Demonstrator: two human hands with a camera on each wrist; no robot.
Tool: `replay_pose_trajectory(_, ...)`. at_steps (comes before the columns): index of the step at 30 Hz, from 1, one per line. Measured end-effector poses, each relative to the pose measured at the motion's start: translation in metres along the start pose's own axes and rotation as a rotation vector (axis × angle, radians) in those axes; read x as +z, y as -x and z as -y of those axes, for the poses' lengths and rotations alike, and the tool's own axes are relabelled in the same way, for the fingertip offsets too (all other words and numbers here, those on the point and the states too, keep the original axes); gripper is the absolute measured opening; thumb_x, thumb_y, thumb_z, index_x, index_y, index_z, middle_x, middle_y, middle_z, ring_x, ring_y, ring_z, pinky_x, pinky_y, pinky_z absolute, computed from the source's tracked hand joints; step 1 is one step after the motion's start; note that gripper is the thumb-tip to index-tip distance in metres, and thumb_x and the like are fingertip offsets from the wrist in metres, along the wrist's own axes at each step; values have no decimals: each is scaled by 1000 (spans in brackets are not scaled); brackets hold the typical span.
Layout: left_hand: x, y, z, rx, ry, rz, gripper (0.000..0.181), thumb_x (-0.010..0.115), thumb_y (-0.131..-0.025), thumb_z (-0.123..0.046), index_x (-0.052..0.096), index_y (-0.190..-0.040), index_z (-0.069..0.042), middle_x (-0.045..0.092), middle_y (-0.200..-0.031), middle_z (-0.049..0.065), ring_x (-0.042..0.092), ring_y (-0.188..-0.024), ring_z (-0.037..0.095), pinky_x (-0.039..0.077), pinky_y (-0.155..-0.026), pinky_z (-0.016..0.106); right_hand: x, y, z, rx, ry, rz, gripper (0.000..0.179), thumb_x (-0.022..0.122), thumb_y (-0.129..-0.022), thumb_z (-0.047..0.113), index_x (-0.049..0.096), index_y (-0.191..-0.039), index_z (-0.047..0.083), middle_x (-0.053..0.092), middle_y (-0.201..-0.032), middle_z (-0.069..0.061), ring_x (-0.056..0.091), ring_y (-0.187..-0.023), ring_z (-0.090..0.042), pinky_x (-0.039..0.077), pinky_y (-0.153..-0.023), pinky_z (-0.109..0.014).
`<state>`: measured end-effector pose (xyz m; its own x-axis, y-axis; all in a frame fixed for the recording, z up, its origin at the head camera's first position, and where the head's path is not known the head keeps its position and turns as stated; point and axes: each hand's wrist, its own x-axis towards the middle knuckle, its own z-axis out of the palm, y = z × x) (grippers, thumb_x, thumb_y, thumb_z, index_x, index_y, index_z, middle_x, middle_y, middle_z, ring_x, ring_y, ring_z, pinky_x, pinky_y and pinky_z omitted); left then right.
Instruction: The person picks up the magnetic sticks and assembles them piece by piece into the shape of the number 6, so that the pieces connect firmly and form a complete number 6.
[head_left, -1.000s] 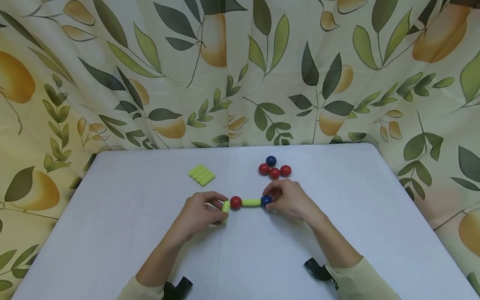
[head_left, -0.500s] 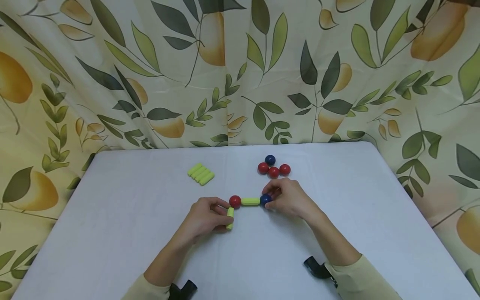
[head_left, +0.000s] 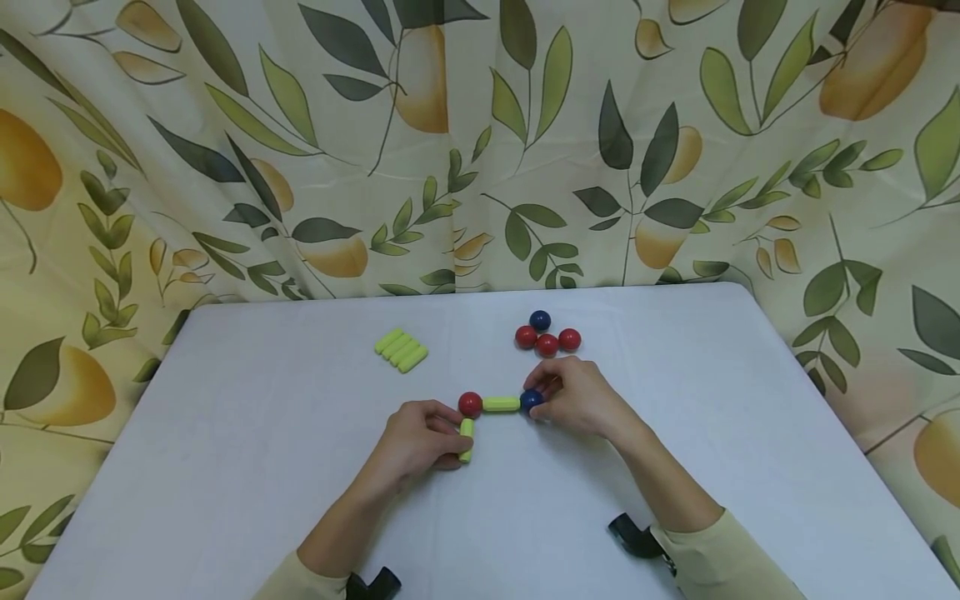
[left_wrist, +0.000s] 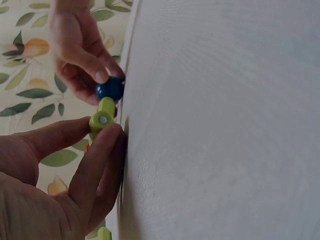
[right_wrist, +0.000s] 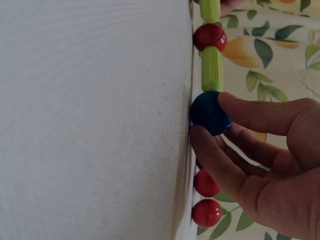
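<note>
Your left hand pinches a short green rod between thumb and fingers. The rod lies on the white desk pointing toward you, its far end meeting the red ball. In the left wrist view you see the rod end-on, with a small metal disc in its tip, held between the thumb and forefinger.

Your right hand grips the blue ball, its thumb and fingers curled around it; the right wrist view shows the ball pressed between them at the desk surface. A second green rod runs sideways between the red ball and the blue ball, touching both, so the chain bends at the red ball.

Beyond your right hand, near the back of the desk, sits a cluster of three red balls with another blue ball behind them, all touching. To the left of that, well apart, a bundle of green rods lies side by side. A leaf-and-fruit patterned curtain hangs behind the desk.
</note>
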<state>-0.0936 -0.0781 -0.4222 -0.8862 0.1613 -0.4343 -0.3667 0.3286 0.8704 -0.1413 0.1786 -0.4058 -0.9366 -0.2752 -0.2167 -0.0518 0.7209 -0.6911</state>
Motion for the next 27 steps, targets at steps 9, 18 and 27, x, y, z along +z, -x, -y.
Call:
replay_pose_trajectory(9,4,1,1,-12,-3,-25,33,85,-84,-10,69,-112,0,74,-89,9,73,-68,16,64,-70,31,0,0,0,6,0,1,28,87,-81,8,76,-107,9,70,-93,-5,62,-89,-21,59,-74,-31)
replay_pose_trajectory(18,6,-1,2,-26,17,-23,35,85,-85,-12,68,-113,0,74,-90,9,73,-69,16,64,-71,30,0,0,-1,7,1,-4,28,87,-81,8,76,-106,9,70,-92,-5,63,-88,-21,59,-74,-31)
replay_pose_trajectory(27,8,0,0,-31,8,-31,35,85,-86,-12,66,-113,0,73,-89,9,73,-70,15,63,-70,29,1,0,0,7,1,1,28,87,-82,8,75,-107,9,70,-93,-5,62,-89,-21,59,-75,-31)
